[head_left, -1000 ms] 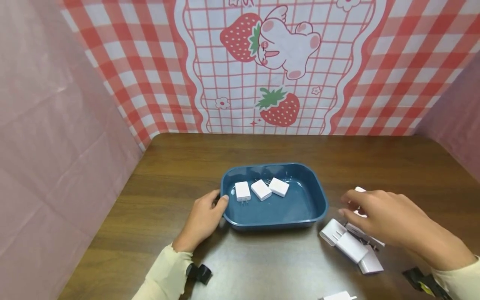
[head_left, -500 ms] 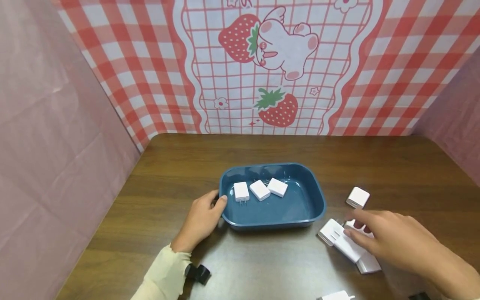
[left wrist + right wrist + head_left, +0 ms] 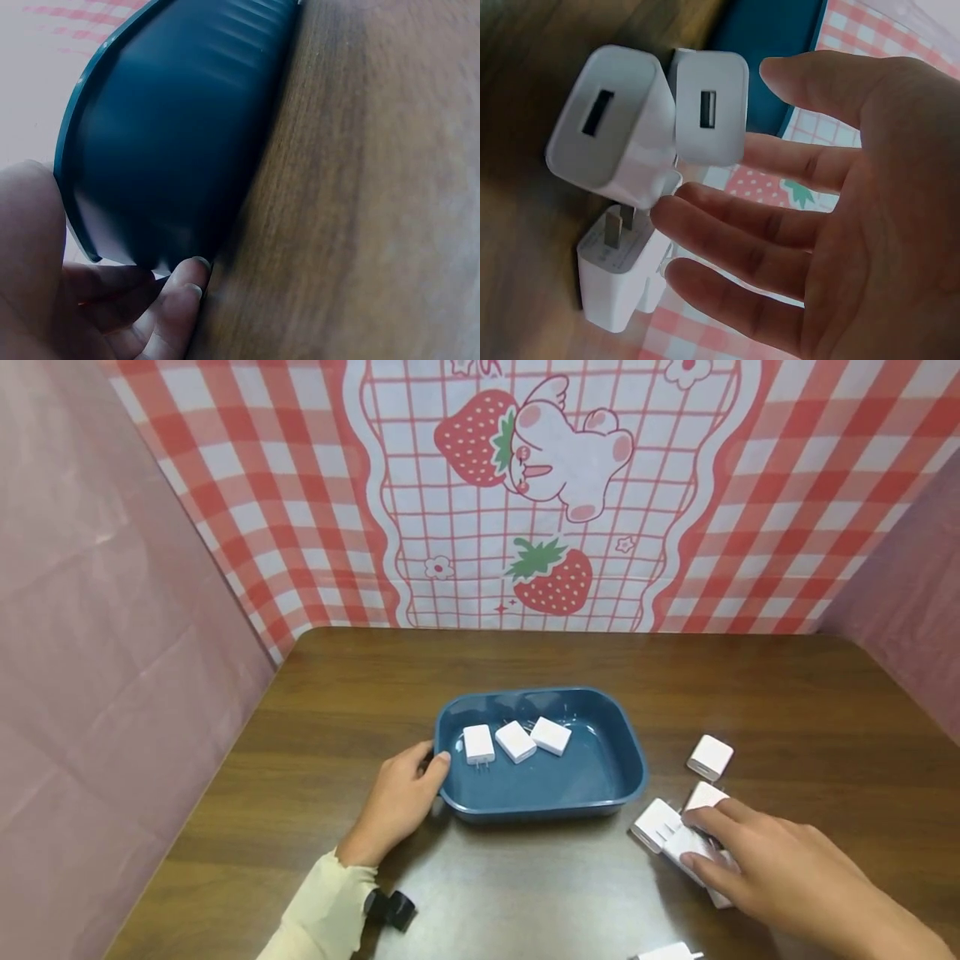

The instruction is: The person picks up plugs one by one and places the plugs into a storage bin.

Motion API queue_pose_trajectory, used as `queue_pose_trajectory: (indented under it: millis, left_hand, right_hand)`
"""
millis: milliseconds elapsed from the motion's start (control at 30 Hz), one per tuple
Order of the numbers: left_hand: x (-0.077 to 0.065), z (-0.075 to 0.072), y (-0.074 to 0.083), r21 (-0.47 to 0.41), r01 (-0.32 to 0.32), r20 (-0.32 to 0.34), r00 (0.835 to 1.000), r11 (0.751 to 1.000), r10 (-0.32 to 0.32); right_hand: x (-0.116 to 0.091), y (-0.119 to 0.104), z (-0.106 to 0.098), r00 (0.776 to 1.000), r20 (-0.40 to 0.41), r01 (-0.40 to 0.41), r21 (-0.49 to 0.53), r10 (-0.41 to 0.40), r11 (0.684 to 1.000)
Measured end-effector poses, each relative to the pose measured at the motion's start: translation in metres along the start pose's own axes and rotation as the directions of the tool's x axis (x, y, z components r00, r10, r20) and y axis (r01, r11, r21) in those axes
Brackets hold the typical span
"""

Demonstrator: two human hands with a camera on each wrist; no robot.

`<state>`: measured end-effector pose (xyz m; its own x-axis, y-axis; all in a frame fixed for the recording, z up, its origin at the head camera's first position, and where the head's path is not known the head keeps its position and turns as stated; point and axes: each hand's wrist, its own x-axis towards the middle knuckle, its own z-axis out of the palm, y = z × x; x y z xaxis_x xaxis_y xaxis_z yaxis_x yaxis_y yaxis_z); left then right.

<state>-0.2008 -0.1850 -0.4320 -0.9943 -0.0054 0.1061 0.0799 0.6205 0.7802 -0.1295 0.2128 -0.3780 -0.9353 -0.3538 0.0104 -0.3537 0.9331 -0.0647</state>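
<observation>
My left hand (image 3: 399, 795) grips the left end of a dark blue rectangular tray (image 3: 555, 787), thumb over the rim and fingers against the outer wall, as the left wrist view shows. Three white USB wall chargers (image 3: 478, 745) lie inside. My right hand (image 3: 780, 864) is over a pile of similar chargers right of the tray, its thumb and index finger apart on either side of one charger (image 3: 714, 112). In the right wrist view its thumb stands off that charger and the other fingers reach behind it. A larger charger (image 3: 600, 127) and one with upward prongs (image 3: 615, 274) lie beside it.
One charger (image 3: 710, 757) sits apart behind the pile, and another (image 3: 667, 952) is at the bottom edge of the head view. The brown wooden table (image 3: 360, 693) ends at a red-and-white checked cloth (image 3: 300, 527). A pink cloth (image 3: 135, 610) hangs at left.
My right hand has moved back toward me, from the rear charger to the pile, uncovering that rear charger. The left hand keeps its hold on the tray.
</observation>
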Motion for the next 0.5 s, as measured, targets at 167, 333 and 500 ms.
queue_pose_trajectory:
  millis: [167, 333, 500]
  left_hand:
    - [-0.001, -0.001, -0.001, 0.002, 0.010, 0.003, 1.000, 1.000, -0.010]
    - [-0.003, -0.001, -0.001, -0.002, 0.022, -0.003, 1.000, 1.000, -0.022]
    - [-0.001, -0.001, -0.001, 0.005, -0.004, -0.009, 1.000, 1.000, 0.004]
  right_hand:
    - [-0.004, -0.005, 0.003, 1.000, 0.006, -0.030, 0.021, 0.030, 0.999]
    - [-0.003, -0.011, 0.006, 0.999, 0.009, -0.033, 0.026, 0.032, 0.999]
    - [-0.002, -0.012, 0.006, 0.999, 0.029, -0.032, 0.036, 0.031, 0.999]
